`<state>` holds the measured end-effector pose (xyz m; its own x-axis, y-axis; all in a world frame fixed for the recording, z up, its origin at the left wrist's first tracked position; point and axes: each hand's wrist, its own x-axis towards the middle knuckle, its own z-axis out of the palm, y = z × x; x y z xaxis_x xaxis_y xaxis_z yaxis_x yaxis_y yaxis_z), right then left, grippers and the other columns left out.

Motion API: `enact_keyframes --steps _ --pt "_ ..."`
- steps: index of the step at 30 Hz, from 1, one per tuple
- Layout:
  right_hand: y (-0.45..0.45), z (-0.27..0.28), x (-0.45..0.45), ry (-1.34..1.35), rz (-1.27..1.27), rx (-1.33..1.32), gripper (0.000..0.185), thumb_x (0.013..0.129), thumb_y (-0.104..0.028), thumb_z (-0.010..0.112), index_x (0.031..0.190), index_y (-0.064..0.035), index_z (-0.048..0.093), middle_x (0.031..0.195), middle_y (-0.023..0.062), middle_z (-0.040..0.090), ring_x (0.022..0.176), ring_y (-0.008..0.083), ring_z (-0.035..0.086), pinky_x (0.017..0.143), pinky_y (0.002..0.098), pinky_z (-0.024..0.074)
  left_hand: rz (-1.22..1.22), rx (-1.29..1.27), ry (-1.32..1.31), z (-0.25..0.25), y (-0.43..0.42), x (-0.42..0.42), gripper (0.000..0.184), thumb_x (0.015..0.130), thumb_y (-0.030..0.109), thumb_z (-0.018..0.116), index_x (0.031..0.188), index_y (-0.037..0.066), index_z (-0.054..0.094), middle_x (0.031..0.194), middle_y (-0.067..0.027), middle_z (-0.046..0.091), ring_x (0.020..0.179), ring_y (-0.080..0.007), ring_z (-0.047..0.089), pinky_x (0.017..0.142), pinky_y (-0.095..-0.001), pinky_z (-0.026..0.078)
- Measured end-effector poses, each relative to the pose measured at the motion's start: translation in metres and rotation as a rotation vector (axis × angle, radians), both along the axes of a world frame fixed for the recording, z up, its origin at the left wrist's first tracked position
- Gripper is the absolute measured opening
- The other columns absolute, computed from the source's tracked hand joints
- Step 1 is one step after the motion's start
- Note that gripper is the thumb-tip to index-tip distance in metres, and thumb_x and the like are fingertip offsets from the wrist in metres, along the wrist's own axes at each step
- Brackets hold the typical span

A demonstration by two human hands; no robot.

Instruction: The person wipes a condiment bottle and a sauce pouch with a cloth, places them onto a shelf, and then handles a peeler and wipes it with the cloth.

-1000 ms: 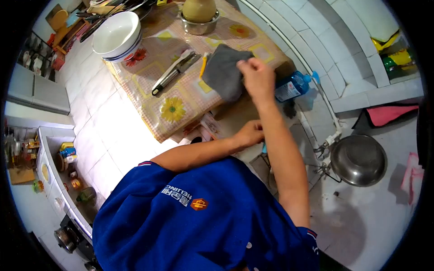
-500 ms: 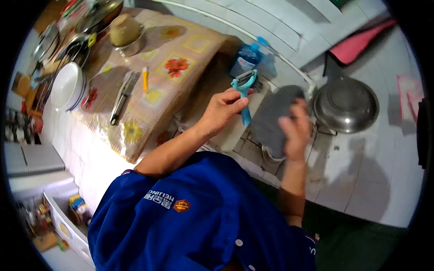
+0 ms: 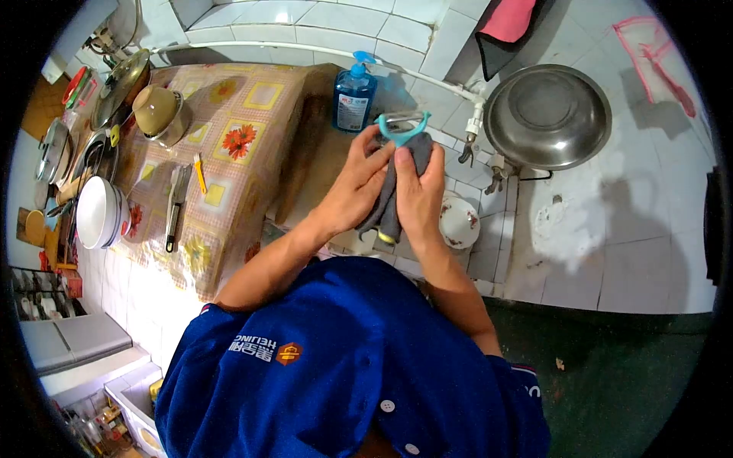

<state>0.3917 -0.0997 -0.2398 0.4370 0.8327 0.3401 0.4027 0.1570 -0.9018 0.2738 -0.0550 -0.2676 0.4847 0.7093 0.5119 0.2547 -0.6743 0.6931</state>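
Observation:
A light-blue vegetable peeler (image 3: 405,134) is held up in front of my chest, its metal blade end pointing away from me. A dark grey cloth (image 3: 389,200) is folded around its handle, which is mostly hidden. My left hand (image 3: 357,177) is closed on the peeler and cloth from the left. From the right, my right hand (image 3: 418,192) grips the cloth against the handle, thumb on top. Just beyond the hands stands a blue pump bottle (image 3: 353,101).
To the left, a table with a patterned cover (image 3: 252,122) bears a knife (image 3: 178,206), a yellow-handled tool (image 3: 200,174) and white bowls (image 3: 95,214). On the right are a metal basin (image 3: 550,114), a tap (image 3: 496,174) and a white patterned dish (image 3: 459,223).
My right hand has brought the grey cloth leftward onto the peeler, and the cloth now wraps its handle. My left hand still holds the peeler. The view has shifted.

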Motion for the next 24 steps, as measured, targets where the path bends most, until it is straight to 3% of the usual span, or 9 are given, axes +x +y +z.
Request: enact_keyframes --steps 2,6,7,12,15,18,20,22,24 --pt "0.009 0.003 0.005 0.151 0.062 0.054 0.040 0.089 -0.033 0.057 0.107 0.0009 0.049 0.086 0.0135 0.060 0.079 0.0244 0.057 0.072 0.0350 0.0449 -0.123 -0.463 -0.466 -0.007 -0.015 0.011 0.045 0.094 0.023 0.044 0.130 -0.003 0.039 0.136 -0.0235 0.030 0.127 -0.0319 0.031 0.106 -0.0367 0.023" --pt "0.018 0.003 0.015 0.226 0.060 0.085 0.034 0.089 -0.032 0.058 0.099 0.0007 0.055 0.085 0.0085 0.059 0.075 0.0168 0.054 0.069 0.0303 0.0437 -0.200 -0.480 -0.208 0.006 -0.025 0.001 0.051 0.096 0.029 0.041 0.134 -0.003 0.033 0.130 -0.0200 0.042 0.122 -0.0268 0.040 0.102 -0.0353 0.030" --pt "0.016 0.007 0.011 0.276 0.066 0.086 0.036 0.089 -0.034 0.058 0.097 0.0004 0.056 0.083 0.0076 0.060 0.074 0.0157 0.053 0.068 0.0297 0.0434 -0.047 -0.332 -0.088 0.013 -0.023 0.000 0.042 0.092 0.029 0.049 0.118 -0.004 0.048 0.106 -0.0200 0.057 0.102 -0.0293 0.055 0.088 -0.0363 0.041" --pt "0.019 0.001 0.013 0.251 0.067 0.081 0.037 0.089 -0.037 0.057 0.095 -0.0004 0.057 0.082 0.0052 0.059 0.073 0.0138 0.052 0.067 0.0286 0.0426 0.102 -0.044 0.144 0.035 -0.015 -0.006 0.022 0.088 0.022 0.058 0.081 0.002 0.051 0.072 -0.0051 0.057 0.070 -0.0202 0.058 0.062 -0.0311 0.043" --pt "0.019 0.009 0.009 0.387 0.099 0.123 0.037 0.090 -0.038 0.056 0.093 -0.0011 0.056 0.079 0.0028 0.056 0.071 0.0122 0.049 0.066 0.0274 0.0412 -0.440 -0.969 -0.788 0.025 -0.006 0.002 0.010 0.088 0.012 0.060 0.083 0.008 0.052 0.076 0.0065 0.053 0.071 -0.0018 0.049 0.062 -0.0184 0.040" --pt "0.019 0.012 0.009 0.367 0.068 0.171 0.036 0.091 -0.038 0.054 0.091 -0.0019 0.054 0.076 0.0003 0.052 0.069 0.0103 0.046 0.063 0.0256 0.0393 -0.457 -1.006 -0.850 0.029 -0.007 0.005 0.008 0.086 0.009 0.061 0.085 0.008 0.053 0.081 0.0059 0.054 0.072 -0.0027 0.049 0.066 -0.0182 0.041" --pt "0.019 0.016 0.014 0.369 0.053 0.192 0.034 0.092 -0.036 0.052 0.091 -0.0017 0.054 0.076 0.0005 0.052 0.069 0.0098 0.045 0.063 0.0245 0.0389 -0.403 -0.942 -0.767 0.035 -0.005 0.005 0.008 0.085 0.008 0.062 0.091 0.005 0.058 0.080 0.0033 0.054 0.073 -0.0058 0.050 0.068 -0.0194 0.041" --pt "0.021 0.010 0.022 0.396 0.058 0.205 0.032 0.093 -0.032 0.052 0.089 -0.0012 0.055 0.076 0.0006 0.053 0.069 0.0098 0.045 0.063 0.0240 0.0391 0.000 -0.076 -0.413 0.046 -0.001 0.003 0.016 0.083 0.008 0.062 0.099 0.003 0.063 0.077 -0.0013 0.054 0.074 -0.0105 0.052 0.069 -0.0216 0.043" --pt "0.019 0.014 0.021 0.274 -0.004 0.176 0.032 0.093 -0.032 0.052 0.087 -0.0007 0.055 0.075 0.0003 0.053 0.069 0.0098 0.046 0.063 0.0245 0.0397 0.122 -0.165 -0.360 0.043 0.002 -0.003 0.020 0.081 0.008 0.064 0.100 0.002 0.065 0.076 -0.0058 0.056 0.074 -0.0149 0.054 0.069 -0.0246 0.044"
